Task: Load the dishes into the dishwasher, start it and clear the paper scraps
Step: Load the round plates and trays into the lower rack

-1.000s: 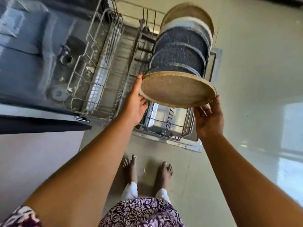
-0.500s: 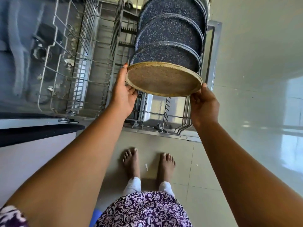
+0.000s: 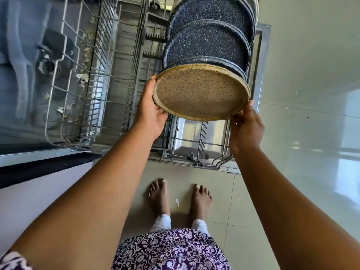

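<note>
Since half a second ago the tan plate [image 3: 201, 92] has tipped up steeper in my 2 hands, showing more of its speckled face, and sits closer to the row behind it.

Biggest thing below me is the open dishwasher door [image 3: 262, 61], its metal edge running down the right side of the lower rack [image 3: 194, 160]. That rack's near end is bare tines and wire — open room under the plate and toward me. On the left stands a second wire rack [image 3: 58, 90], with torn scraps [image 3: 82, 76] caught among its wires.

3 blue speckled plates [image 3: 206, 45] stand on edge in a row at the lower rack's far right. My tan plate hangs tilted just in front of the nearest one; whether they touch I cannot tell.

My left hand [image 3: 151, 112] clasps the left rim, thumb along the edge and fingers curled beneath. My right hand [image 3: 246, 125] pinches the lower right rim.

My bare feet [image 3: 157, 197] stand near the door, 1 paper scrap [image 3: 177, 202] between them — smaller bits [image 3: 288, 112] lie on the tiles to the right.
</note>
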